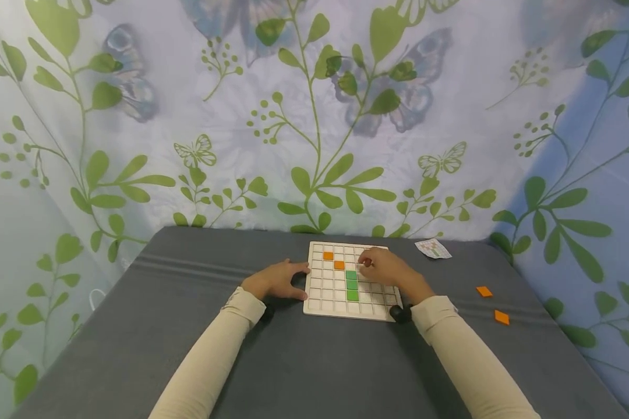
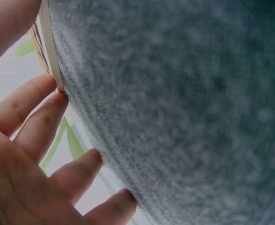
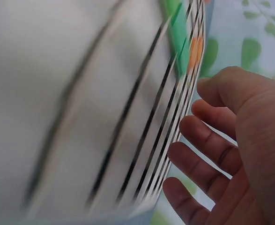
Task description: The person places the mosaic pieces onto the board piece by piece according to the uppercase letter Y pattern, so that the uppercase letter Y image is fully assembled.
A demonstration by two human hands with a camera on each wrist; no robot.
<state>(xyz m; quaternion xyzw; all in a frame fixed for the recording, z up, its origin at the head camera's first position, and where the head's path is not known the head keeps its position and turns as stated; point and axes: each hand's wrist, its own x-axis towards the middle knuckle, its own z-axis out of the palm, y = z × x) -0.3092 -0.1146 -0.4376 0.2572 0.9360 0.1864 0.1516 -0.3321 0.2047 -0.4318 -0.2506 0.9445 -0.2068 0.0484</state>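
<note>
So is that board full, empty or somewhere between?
Partly filled: the grid board shows two orange tiles and three green tiles among bare squares; the right hand hides some.

Grey-topped table (image 1: pixel 293 372), faint pale bands across its surface, back edge up against a printed fabric backdrop (image 1: pixel 272 218). Backdrop wraps round both sides too; whitish in the middle, bluer on the right. Print: green leafy stems (image 1: pixel 318 139), berry sprigs, large blurry blue-grey butterflies (image 1: pixel 131 75), smaller green-outlined butterflies (image 1: pixel 442 160). Thin white loop (image 1: pixel 91 299) at table's left edge, can't tell what it is.
</note>
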